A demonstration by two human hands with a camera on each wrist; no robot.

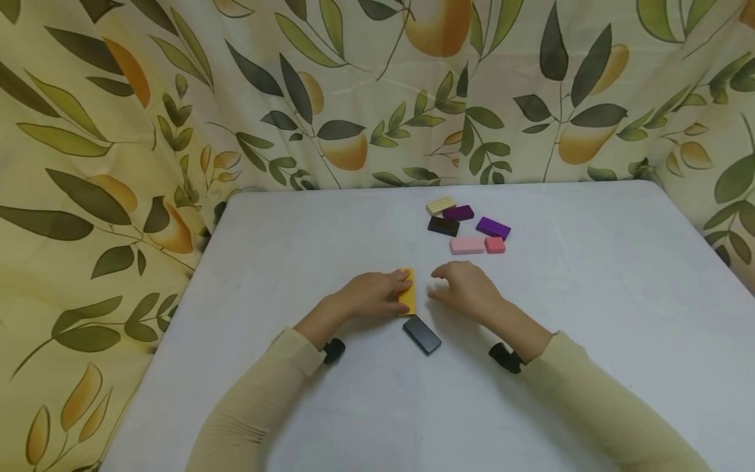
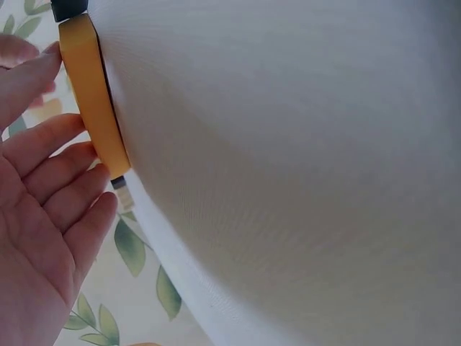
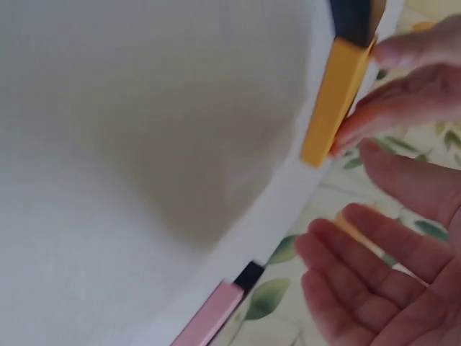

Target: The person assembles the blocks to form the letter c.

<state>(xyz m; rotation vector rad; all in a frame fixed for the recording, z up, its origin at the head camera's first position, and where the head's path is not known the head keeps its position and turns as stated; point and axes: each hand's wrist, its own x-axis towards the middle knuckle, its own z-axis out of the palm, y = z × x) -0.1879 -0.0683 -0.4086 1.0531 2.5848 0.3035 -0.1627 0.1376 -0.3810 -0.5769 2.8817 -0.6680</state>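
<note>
Near the middle of the table lies a yellow block (image 1: 407, 298), long and flat. My left hand (image 1: 377, 294) is at its left side, thumb near one end and fingertips touching it further along; in the left wrist view its fingers look fairly straight against the yellow block (image 2: 101, 97). A dark grey block (image 1: 422, 335) lies slanted just in front of the yellow one's near end. To the right, apart from the yellow block, my right hand (image 1: 468, 288) hovers with nothing in it. Its fingers (image 3: 360, 274) are loosely bent and spread from the thumb.
Behind the hands sits a loose group: a cream block (image 1: 440, 206), a dark purple block (image 1: 459, 213), a black block (image 1: 444, 226), a violet block (image 1: 493, 228), a light pink block (image 1: 467, 246) and a short coral block (image 1: 495, 245). Patterned cloth (image 1: 377, 98) hangs behind the white table (image 1: 295, 229).
</note>
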